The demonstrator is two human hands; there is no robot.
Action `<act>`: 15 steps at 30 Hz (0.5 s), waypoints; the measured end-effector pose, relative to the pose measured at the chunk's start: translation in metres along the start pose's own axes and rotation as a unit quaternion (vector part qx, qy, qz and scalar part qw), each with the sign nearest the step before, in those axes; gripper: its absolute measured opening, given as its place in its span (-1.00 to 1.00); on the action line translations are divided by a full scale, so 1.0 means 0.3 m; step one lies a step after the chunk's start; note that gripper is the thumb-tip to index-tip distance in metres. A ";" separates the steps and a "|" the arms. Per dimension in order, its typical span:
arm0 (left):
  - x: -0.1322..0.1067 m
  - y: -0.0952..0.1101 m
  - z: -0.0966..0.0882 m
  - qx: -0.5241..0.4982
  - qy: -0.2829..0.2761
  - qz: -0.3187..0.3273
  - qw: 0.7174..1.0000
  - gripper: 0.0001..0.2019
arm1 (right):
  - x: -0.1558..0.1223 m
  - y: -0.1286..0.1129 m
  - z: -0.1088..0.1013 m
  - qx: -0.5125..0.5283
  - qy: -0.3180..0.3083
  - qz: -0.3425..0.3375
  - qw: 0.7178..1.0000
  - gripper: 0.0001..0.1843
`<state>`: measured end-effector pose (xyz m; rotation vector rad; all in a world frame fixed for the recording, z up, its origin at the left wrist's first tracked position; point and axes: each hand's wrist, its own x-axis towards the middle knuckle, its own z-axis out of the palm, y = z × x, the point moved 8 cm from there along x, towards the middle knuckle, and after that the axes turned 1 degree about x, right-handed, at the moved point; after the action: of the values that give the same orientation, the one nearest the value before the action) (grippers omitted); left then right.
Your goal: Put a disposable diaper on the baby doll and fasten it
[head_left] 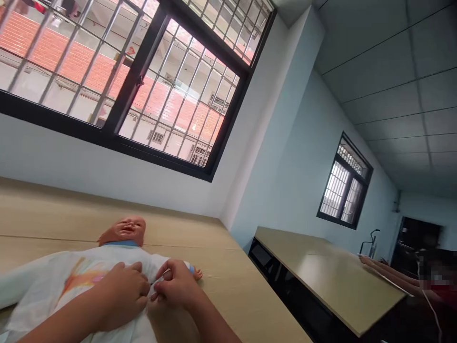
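A long pale wooden desk (pixel 221 286) fills the lower left of the frame. On it lies a plastic baby doll (pixel 123 231) in a white printed garment (pixel 64 281). The left hand (pixel 123 293) and right hand (pixel 176 286) both have their grip pinched together on the garment's front, at bottom centre.

we find no writing, label, brand, number or sign that we can read anywhere here: the white garment (pixel 71 281) on the doll carries only an orange and pink print without letters, and the benches and walls bear none.
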<state>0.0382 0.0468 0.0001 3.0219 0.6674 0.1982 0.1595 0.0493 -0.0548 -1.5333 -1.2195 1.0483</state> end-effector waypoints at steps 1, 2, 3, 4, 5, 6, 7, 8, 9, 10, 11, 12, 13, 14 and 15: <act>0.004 -0.002 0.004 -0.004 0.007 -0.001 1.000 -0.56 | 0.010 0.001 0.005 0.015 -0.004 -0.019 1.000 -0.68; 0.008 -0.003 0.007 -0.004 0.014 -0.003 1.000 -0.57 | 0.017 0.002 0.009 0.032 -0.007 -0.037 0.999 -0.68; 0.010 -0.003 0.009 -0.002 0.021 -0.005 1.000 -0.58 | 0.022 0.002 0.012 0.050 -0.004 -0.054 0.997 -0.68; 0.011 -0.002 0.009 0.002 0.027 -0.008 1.000 -0.59 | 0.025 0.002 0.013 0.069 0.003 -0.070 0.995 -0.68; 0.011 -0.001 0.007 0.006 0.033 -0.010 0.999 -0.60 | 0.026 0.000 0.015 0.086 0.009 -0.083 0.993 -0.66; 0.010 0.001 0.004 0.008 0.040 -0.010 0.999 -0.60 | 0.025 -0.003 0.019 0.101 0.011 -0.096 0.990 -0.64; 0.009 0.001 0.000 0.007 0.046 -0.012 0.999 -0.61 | 0.025 -0.009 0.026 0.113 0.011 -0.106 0.988 -0.62; 0.007 -0.003 -0.004 0.003 0.050 -0.019 0.999 -0.62 | 0.025 -0.016 0.036 0.121 0.008 -0.115 0.986 -0.61; 0.004 -0.013 -0.007 -0.007 0.051 -0.034 0.998 -0.64 | 0.027 -0.023 0.051 0.127 0.004 -0.122 0.984 -0.61; 0.001 -0.027 -0.010 -0.026 0.051 -0.054 0.997 -0.68 | 0.033 -0.029 0.070 0.131 0.000 -0.127 0.983 -0.61; -0.004 -0.043 -0.013 -0.054 0.055 -0.075 0.994 -0.71 | 0.041 -0.035 0.092 0.135 0.001 -0.134 0.982 -0.62; -0.008 -0.059 -0.018 -0.090 0.063 -0.092 0.990 -0.71 | 0.050 -0.043 0.109 0.143 0.015 -0.150 0.978 -0.63; -0.013 -0.071 -0.023 -0.130 0.071 -0.100 0.984 -0.65 | 0.059 -0.051 0.127 0.150 0.032 -0.171 0.973 -0.62; -0.016 -0.075 -0.030 -0.165 0.080 -0.089 0.979 -0.57 | 0.066 -0.060 0.142 0.159 0.052 -0.196 0.966 -0.62; -0.019 -0.072 -0.041 -0.189 0.091 -0.066 0.976 -0.52 | 0.070 -0.068 0.152 0.169 0.074 -0.223 0.957 -0.64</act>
<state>0.0222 0.0641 0.0102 2.6064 0.7440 0.5364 0.1143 0.0786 -0.0483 -0.9915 -1.1413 0.7758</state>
